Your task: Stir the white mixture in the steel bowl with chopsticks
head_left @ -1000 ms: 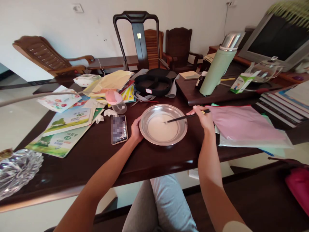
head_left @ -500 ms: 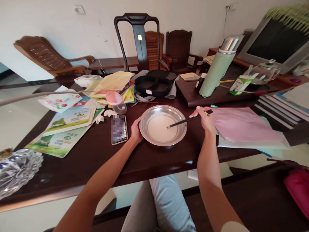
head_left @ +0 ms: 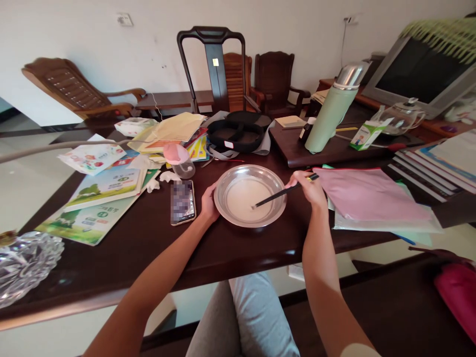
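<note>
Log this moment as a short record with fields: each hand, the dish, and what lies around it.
Left hand: holds the left rim of the metal dish
Right hand: grips dark chopsticks, tips down in the dish
Dish contents: shallow white liquid
Left of dish: phone flat on the dark table, booklets beyond it
Right of dish: pink folder
Behind dish: pink-lidded cup, black tray, green flask
</note>
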Demonstrator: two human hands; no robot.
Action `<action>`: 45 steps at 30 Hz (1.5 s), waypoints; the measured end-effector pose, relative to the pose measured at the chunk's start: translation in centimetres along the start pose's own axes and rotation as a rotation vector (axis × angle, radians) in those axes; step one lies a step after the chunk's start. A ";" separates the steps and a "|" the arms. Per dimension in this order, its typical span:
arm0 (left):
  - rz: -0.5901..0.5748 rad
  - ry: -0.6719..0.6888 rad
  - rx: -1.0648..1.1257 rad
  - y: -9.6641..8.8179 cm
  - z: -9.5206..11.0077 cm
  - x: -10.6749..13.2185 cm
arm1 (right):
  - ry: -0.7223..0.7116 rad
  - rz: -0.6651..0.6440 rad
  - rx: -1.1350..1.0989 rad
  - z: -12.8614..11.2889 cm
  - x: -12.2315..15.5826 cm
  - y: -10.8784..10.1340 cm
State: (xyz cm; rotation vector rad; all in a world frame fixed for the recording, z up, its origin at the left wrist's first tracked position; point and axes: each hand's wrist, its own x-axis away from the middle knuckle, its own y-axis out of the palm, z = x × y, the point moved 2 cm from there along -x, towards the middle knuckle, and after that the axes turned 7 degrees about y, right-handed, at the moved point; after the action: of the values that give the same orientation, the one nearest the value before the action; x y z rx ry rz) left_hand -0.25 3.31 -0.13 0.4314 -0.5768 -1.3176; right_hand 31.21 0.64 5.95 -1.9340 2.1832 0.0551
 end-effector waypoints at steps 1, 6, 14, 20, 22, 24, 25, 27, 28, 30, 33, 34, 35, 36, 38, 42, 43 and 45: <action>0.004 -0.003 -0.001 0.0 0.0 0.0 | 0.007 -0.082 0.018 -0.2 0.0 0.6; 0.002 0.017 -0.001 0.1 0.0 0.1 | 0.011 -0.096 0.063 -0.6 -0.2 1.3; 0.016 0.002 -0.003 -0.4 -0.3 -0.1 | 0.021 -0.117 0.024 -0.3 0.1 0.9; 0.021 -0.019 -0.011 -0.6 -0.5 -0.3 | -0.003 0.014 0.028 -0.1 -0.3 0.7; 0.020 -0.011 -0.012 -0.5 -0.5 -0.2 | 0.002 0.120 0.015 0.2 0.0 -0.5; 0.011 -0.013 -0.009 -0.4 -0.5 -0.2 | 0.005 0.080 0.004 0.2 0.2 -0.7; 0.008 -0.017 -0.007 -0.4 -0.4 -0.2 | 0.011 0.019 0.007 0.0 0.2 -0.4; 0.009 -0.027 -0.004 -0.3 -0.4 -0.1 | 0.024 -0.127 0.027 -0.3 0.1 0.7; 0.010 -0.031 -0.003 -0.3 -0.3 -0.1 | 0.022 -0.163 0.037 -0.5 0.0 1.2; 0.006 -0.042 -0.002 -0.2 -0.3 0.0 | 0.010 -0.145 0.049 -0.6 -0.1 1.5; -0.009 -0.046 -0.002 -0.2 -0.3 0.0 | -0.017 0.056 0.027 -0.2 -0.1 0.2; -0.010 -0.044 -0.002 -0.2 -0.3 0.0 | -0.021 0.117 0.004 0.0 0.0 -0.3; -0.008 -0.041 -0.001 -0.2 -0.3 -0.1 | -0.022 0.144 -0.019 0.2 0.1 -0.7; -0.004 -0.035 0.000 -0.2 -0.3 -0.1 | -0.018 0.133 -0.031 0.2 0.1 -0.8; 0.006 -0.021 0.005 -0.4 -0.3 -0.2 | -0.002 0.014 -0.014 0.0 0.2 -0.3; 0.010 -0.002 0.012 -0.5 -0.4 -0.3 | 0.002 -0.170 0.054 -0.5 -0.1 1.4; 0.005 -0.003 0.012 -0.5 -0.4 -0.3 | -0.005 -0.140 0.055 -0.5 -0.2 1.4; -0.009 -0.012 0.012 -0.4 -0.4 -0.3 | -0.021 -0.002 0.040 -0.2 -0.2 0.5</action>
State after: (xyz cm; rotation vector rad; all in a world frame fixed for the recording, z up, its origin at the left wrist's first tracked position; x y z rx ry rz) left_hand -0.40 3.48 -0.70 0.4366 -0.5938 -1.3266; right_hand 30.69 0.90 6.17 -1.9050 2.1524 0.0306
